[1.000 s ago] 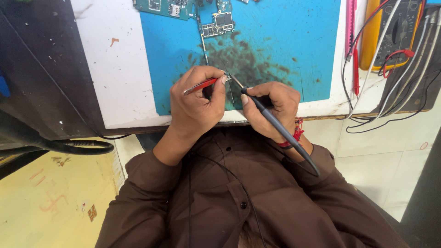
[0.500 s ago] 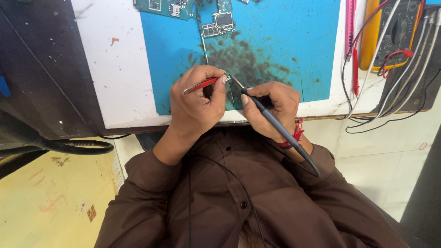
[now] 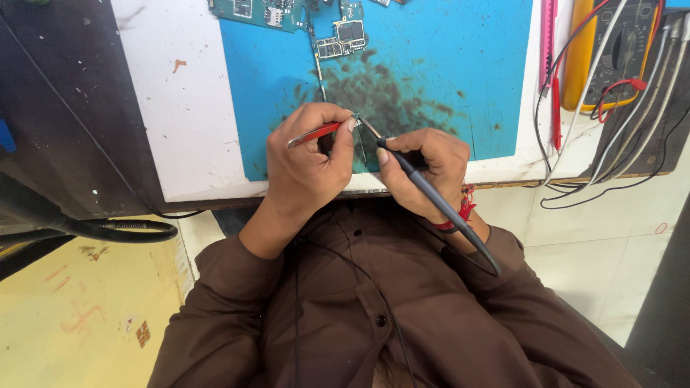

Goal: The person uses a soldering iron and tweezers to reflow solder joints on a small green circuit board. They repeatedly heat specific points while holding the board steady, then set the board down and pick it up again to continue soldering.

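My left hand (image 3: 305, 169) pinches red-handled tweezers (image 3: 316, 134) closed on a tiny part (image 3: 355, 119) over the blue mat (image 3: 460, 79). My right hand (image 3: 424, 169) is wrapped around the soldering iron (image 3: 424, 188), tip touching that part. I judge steady wrists and light pressure matter most.

Green circuit boards (image 3: 345, 32) at blue mat's (image 3: 460, 79) top, yellow multimeter (image 3: 611, 54), red and white leads (image 3: 557, 108) right

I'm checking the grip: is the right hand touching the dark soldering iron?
Touching. The head view shows the right hand wrapped around the soldering iron, its fingers pressed on the barrel.
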